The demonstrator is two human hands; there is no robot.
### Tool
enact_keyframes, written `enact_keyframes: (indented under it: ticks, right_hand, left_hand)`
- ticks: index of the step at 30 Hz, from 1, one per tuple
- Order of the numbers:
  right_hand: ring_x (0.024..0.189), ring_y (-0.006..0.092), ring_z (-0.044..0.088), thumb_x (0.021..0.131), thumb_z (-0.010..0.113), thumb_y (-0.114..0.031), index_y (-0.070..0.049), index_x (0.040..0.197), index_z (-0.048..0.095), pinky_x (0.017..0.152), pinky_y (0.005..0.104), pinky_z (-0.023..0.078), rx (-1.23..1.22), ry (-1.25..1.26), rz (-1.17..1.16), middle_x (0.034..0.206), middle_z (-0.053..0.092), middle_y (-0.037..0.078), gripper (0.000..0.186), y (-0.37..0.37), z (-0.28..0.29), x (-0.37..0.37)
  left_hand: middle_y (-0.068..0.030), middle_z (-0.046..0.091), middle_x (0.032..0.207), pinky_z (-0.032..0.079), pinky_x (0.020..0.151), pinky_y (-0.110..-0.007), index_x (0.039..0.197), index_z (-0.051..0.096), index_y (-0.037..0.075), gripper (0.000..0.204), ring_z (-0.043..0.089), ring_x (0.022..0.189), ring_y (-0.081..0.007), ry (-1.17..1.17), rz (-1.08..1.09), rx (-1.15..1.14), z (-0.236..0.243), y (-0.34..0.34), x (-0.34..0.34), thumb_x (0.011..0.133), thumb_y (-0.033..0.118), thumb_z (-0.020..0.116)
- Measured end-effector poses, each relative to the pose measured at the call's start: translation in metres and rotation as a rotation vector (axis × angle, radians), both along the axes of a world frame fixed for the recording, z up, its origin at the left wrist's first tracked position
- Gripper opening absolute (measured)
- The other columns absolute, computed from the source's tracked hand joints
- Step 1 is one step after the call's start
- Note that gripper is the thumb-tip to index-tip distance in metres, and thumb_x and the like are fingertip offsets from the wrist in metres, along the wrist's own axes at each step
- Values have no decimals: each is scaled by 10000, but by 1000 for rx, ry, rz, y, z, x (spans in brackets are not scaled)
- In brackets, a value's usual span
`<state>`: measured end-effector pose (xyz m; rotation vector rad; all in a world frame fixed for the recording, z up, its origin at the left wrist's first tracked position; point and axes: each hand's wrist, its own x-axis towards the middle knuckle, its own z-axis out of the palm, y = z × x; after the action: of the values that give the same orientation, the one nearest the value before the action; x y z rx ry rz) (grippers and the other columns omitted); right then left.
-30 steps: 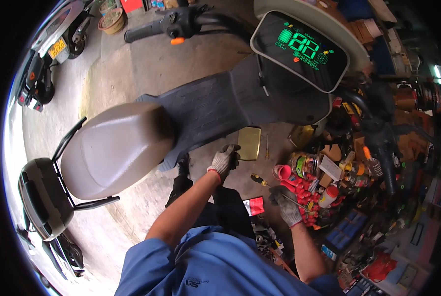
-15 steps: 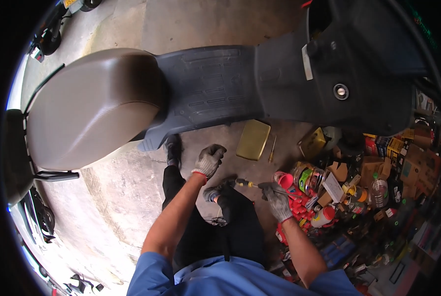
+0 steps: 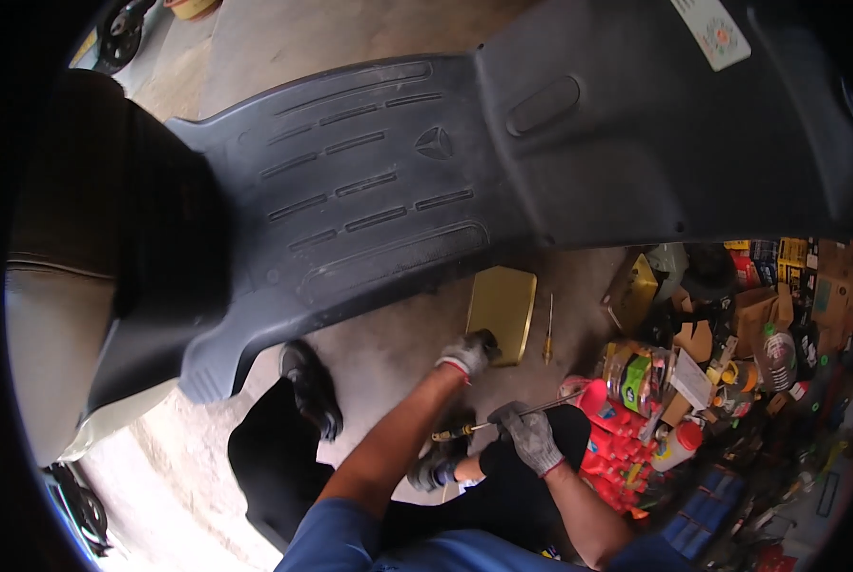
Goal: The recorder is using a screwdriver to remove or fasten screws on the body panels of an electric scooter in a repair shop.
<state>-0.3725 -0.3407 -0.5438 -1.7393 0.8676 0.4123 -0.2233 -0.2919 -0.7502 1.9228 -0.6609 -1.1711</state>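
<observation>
- One screwdriver (image 3: 455, 432): located in the gloved right hand (image 3: 535, 442), which grasps it by the shaft; handle toward 9 o'clock, tip toward 2 o'clock.
- Left hand (image 3: 468, 354): gloved, fingers curled; a grip on the tray cannot be confirmed.
- Yellow tray (image 3: 503, 307): on the floor (image 3: 379, 367), at 1 o'clock from the left hand.
- Second screwdriver (image 3: 547, 349): just beside the tray, at its 4 o'clock.
- Red containers (image 3: 615, 418): at 3 o'clock from the right hand.
- Scooter floorboard (image 3: 374, 170): between 10 and 11 o'clock from the tray.
</observation>
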Motion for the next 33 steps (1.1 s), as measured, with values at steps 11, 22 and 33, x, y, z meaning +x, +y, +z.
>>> enact_keyframes:
  ticks: [11, 22, 33]
  right_hand:
    - [512, 67, 480, 1043, 526, -472, -41, 752, 699, 480, 247, 367, -124, -390, -284, 572, 541, -6, 548, -84, -33, 50]
    - [517, 130, 473, 1021, 574, -480, -18, 890, 626, 482, 265, 360, 225, -759, -286, 633, 516, 33, 483, -64, 92, 157]
    - [620, 136, 479, 1029, 600, -338, -23, 985, 619, 522, 272, 374, 409, -909, -433, 760, 525, 29, 319, -69, 93, 202]
  left_hand:
    - [-160, 690, 1246, 485, 990, -462, 1216, 702, 106, 525, 635, 1165, -379, -75, -445, -2, 71, -12, 66, 1007, 527, 468]
    - [-98, 673, 1027, 554, 793, -329, 1225, 631, 11, 484, 664, 896, -164, 281, -218, -134, 316, 139, 145, 1002, 439, 599]
    - [-225, 691, 973, 524, 842, -448, 1287, 549, 16, 437, 686, 943, -396, -149, 163, -415, 298, 178, 138, 948, 284, 619]
